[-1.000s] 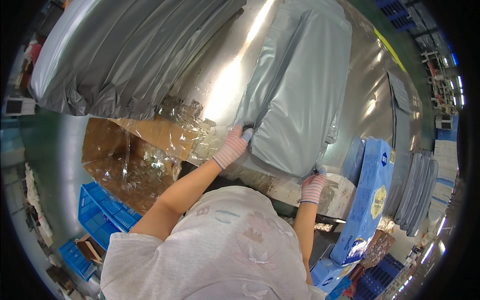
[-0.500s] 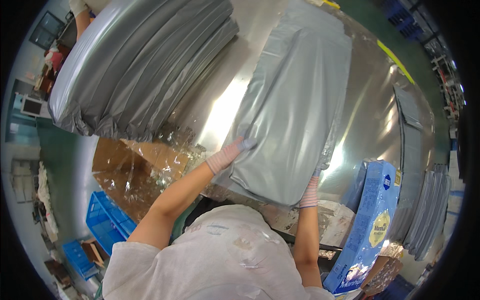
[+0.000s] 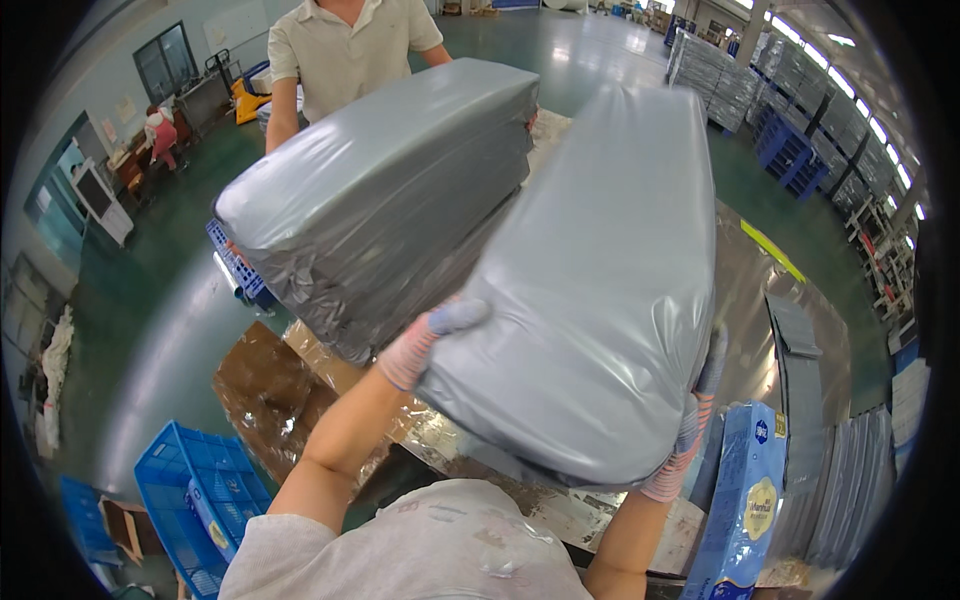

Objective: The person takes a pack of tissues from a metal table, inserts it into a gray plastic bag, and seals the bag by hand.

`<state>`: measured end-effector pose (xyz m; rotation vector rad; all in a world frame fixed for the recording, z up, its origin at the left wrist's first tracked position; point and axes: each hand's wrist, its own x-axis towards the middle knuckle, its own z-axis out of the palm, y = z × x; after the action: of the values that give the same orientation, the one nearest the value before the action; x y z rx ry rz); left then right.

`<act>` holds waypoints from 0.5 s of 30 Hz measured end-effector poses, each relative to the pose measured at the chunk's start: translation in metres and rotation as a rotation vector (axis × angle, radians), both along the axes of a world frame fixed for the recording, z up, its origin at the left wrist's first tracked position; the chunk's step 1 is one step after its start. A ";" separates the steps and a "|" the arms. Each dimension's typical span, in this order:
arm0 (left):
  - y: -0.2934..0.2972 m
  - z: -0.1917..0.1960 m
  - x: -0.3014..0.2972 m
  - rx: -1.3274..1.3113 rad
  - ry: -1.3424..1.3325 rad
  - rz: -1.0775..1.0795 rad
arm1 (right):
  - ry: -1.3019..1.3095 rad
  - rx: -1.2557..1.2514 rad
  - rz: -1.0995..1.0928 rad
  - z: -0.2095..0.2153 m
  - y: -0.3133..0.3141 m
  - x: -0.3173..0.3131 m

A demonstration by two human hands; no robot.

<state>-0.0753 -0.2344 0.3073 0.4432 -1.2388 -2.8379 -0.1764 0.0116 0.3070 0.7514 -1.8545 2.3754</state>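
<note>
A long, full grey plastic-bagged package point(image 3: 600, 270) is held in front of me, its near end bulging and wrinkled. My left hand point(image 3: 440, 330), in a striped glove, grips its left side with the thumb over the top. On the near right corner, my right hand point(image 3: 688, 440), gloved alike, holds the edge, fingers along the side and partly underneath. Just left of it stands a larger block of grey bagged packages point(image 3: 380, 190), close to my left hand. A person point(image 3: 350, 50) stands behind that block with both arms down at its sides.
A blue printed pack point(image 3: 745, 500) stands near my right arm. Flat grey bags point(image 3: 798, 350) lie on the metal table point(image 3: 740, 240) at right. Lower left are a blue crate point(image 3: 200, 490) and brown cardboard point(image 3: 265, 385). Wrapped pallets point(image 3: 710, 75) stand far back.
The grey package has been raised and tilted up from the table, and its loose bag now looks filled out. My view has lifted, bringing the other person and the hall into sight.
</note>
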 end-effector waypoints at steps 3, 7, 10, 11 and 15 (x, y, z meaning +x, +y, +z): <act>-0.059 -0.010 0.043 -0.285 0.233 0.332 | 0.121 -0.134 0.169 0.040 -0.044 0.030; -0.143 0.018 0.090 -0.204 0.502 0.621 | 0.163 -0.054 0.380 0.050 -0.107 0.048; -0.157 0.096 0.092 -0.462 0.484 0.706 | 0.518 -0.070 0.271 0.061 -0.179 0.044; -0.165 0.121 0.102 -0.530 0.457 0.730 | 0.634 -0.122 0.268 0.067 -0.208 0.047; -0.244 0.176 0.132 -1.285 -0.031 0.480 | 0.354 0.185 0.488 0.042 -0.279 0.068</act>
<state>0.0571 -0.4785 0.4834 0.5524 -2.1760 -1.2392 -0.1081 -0.2671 0.3490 1.6873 -1.9136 2.1096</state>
